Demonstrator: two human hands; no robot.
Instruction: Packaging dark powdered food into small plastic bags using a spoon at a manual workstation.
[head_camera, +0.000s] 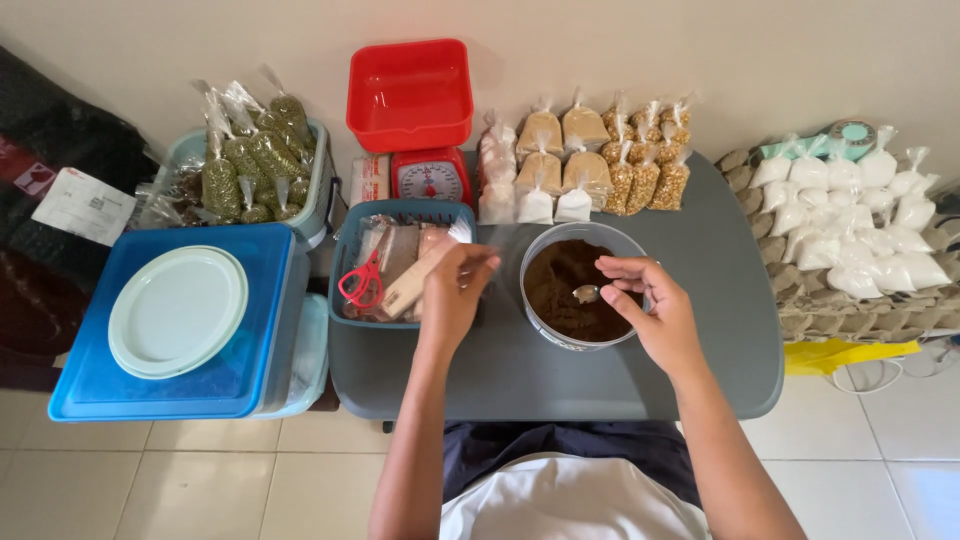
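My right hand (652, 305) grips a metal spoon (586, 293) whose bowl rests in brown powder inside a round clear tub (535, 310) on the grey table (620, 385). To the tub's left, my left hand (455, 290) is raised with its fingers pinched on a thin clear plastic bag (488, 262), which is hard to make out. That hand hovers at the right edge of a blue basket (400, 212) holding red scissors (363, 281) and wrapped items.
A red kitchen scale (415, 125) stands at the back. Small tied bags of white, tan and yellow goods (585, 160) line the table's rear. A blue bin lid with a pale plate (177, 311) sits left; white-filled bags (850, 220) lie right.
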